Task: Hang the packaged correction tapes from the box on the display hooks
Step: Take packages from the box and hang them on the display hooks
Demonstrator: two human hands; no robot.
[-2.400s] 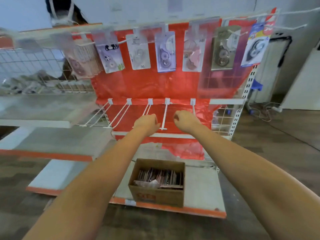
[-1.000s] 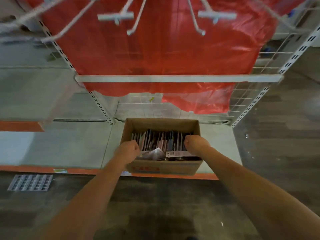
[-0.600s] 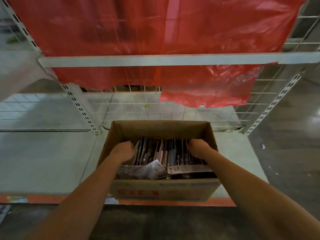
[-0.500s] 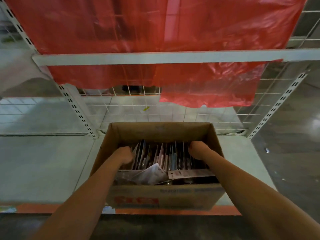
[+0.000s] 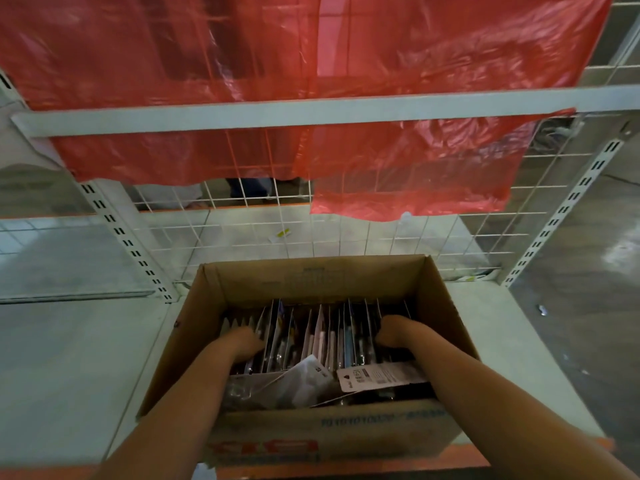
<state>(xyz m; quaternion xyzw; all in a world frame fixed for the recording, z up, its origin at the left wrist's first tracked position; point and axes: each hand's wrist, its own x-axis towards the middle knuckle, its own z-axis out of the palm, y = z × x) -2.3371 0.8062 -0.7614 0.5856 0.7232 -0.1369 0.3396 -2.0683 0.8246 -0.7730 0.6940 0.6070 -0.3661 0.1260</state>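
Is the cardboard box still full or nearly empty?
Fairly full: the cardboard box holds a row of upright packaged correction tapes across its width.

I have a single view to work from, a wide-angle camera worn on the head, tilted forward and down from close above an open cardboard box (image 5: 311, 282) on a low shelf (image 5: 79, 358). It faces the rack's wire grid back (image 5: 346, 237), with red plastic sheeting (image 5: 311, 46) filling the top of the frame. Both forearms enter from the bottom edge. Straight lines bow near the borders.

Bare forearms, seemingly sleeveless, no jewellery.
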